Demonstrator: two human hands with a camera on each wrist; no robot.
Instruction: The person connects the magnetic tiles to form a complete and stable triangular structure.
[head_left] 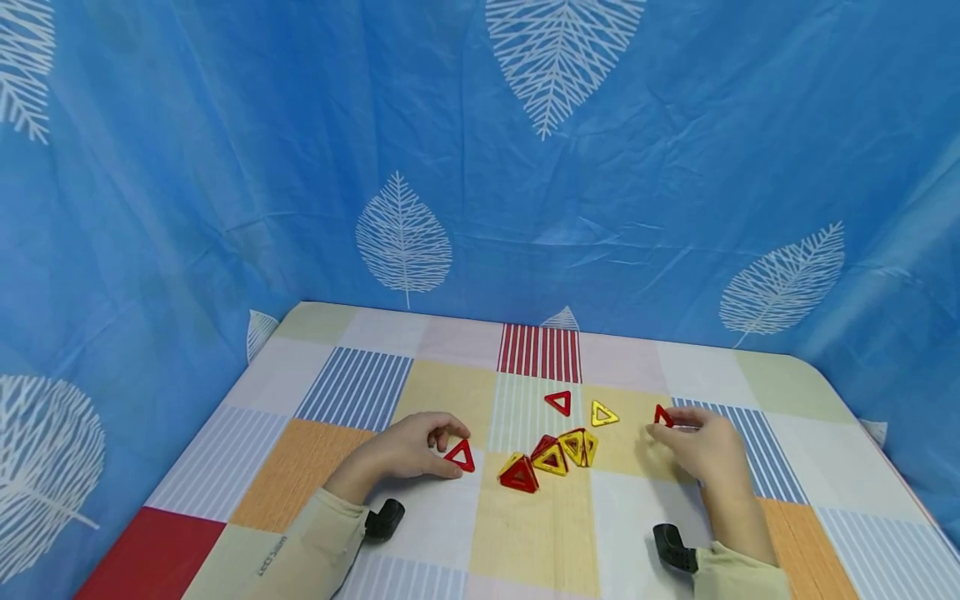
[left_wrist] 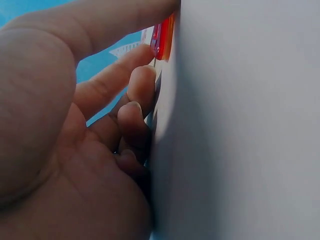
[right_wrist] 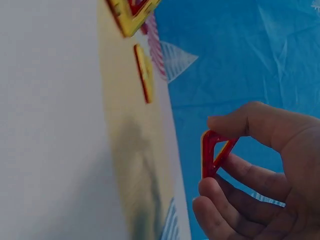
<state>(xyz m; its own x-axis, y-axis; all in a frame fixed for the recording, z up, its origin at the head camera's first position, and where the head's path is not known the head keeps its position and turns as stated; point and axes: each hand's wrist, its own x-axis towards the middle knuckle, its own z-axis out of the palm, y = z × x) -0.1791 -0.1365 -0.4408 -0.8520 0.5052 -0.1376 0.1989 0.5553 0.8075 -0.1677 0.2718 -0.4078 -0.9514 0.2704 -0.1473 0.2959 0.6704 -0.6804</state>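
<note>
In the head view my left hand [head_left: 411, 446] is low at the table, thumb and index finger at the edges of a red triangular magnetic tile [head_left: 460, 456]. The left wrist view shows only a sliver of red tile [left_wrist: 162, 40] by the fingertips. My right hand [head_left: 705, 440] pinches another red triangular tile [right_wrist: 212, 152] between thumb and fingers, held above the table. Between the hands is a cluster of joined red and yellow tiles [head_left: 551, 458], standing up as small pyramid-like shapes. Its hidden sides cannot be seen.
Behind the cluster lie a loose red triangle tile [head_left: 558, 403] and a loose yellow one [head_left: 603, 413]. A patchwork-patterned cloth [head_left: 540, 542] covers the table. Blue curtain [head_left: 480, 208] with white leaf prints hangs along the back and sides.
</note>
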